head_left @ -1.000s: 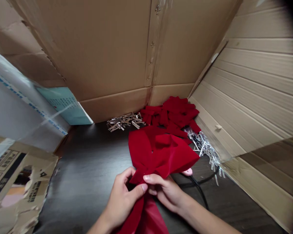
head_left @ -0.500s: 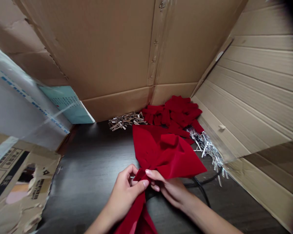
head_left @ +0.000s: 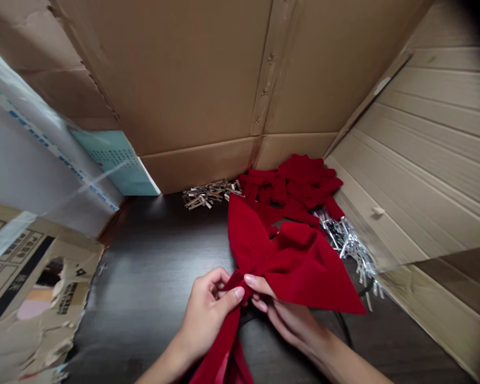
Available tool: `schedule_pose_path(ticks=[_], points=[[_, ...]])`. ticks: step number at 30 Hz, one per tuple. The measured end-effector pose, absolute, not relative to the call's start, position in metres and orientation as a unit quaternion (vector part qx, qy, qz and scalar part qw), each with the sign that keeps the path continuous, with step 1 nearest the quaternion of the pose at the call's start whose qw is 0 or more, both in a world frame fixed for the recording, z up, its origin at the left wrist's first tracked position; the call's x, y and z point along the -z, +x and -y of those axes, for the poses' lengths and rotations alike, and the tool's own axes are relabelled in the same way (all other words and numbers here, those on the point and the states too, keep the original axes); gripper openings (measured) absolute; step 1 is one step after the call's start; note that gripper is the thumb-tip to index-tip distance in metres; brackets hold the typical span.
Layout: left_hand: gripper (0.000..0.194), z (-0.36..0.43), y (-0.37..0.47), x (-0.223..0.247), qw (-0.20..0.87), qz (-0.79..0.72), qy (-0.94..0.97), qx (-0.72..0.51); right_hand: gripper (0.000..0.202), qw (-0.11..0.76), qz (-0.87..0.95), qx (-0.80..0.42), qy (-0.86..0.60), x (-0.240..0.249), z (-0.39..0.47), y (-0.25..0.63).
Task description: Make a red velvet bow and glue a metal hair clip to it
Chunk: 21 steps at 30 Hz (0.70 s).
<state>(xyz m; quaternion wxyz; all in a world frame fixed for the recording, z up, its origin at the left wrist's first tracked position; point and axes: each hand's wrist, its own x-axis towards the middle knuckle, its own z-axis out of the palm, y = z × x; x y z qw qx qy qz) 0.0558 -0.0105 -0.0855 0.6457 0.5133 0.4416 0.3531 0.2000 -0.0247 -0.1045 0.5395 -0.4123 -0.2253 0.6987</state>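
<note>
In the head view we see a red cloth bow (head_left: 308, 266) at lower centre, velvety, its loops spread above a gathered knot, its tails running to the bottom edge. Our left hand (head_left: 206, 309) and right hand (head_left: 282, 313) angle inward, fingers pinching the knot, thumbs close together.

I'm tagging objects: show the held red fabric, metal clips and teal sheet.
Held red fabric (head_left: 310, 269), head view, broad flap.
Metal clips (head_left: 211, 193), head view, pile's middle.
Teal sheet (head_left: 118, 159), head view, printed face.
</note>
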Motion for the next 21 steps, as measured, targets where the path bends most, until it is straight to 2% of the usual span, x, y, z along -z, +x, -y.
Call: schedule_pose_path(ticks=[13,21], points=[[0.03,0.012,0.06,0.086,0.631,-0.456,0.484,-0.399,0.022,0.569,0.176,-0.694,-0.404,0.111,0.025,0.192],[0.028,0.012,0.058,0.088,0.626,-0.457,0.492,-0.397,0.022,0.541,0.193,-0.717,-0.395,0.115,0.026,0.194]])
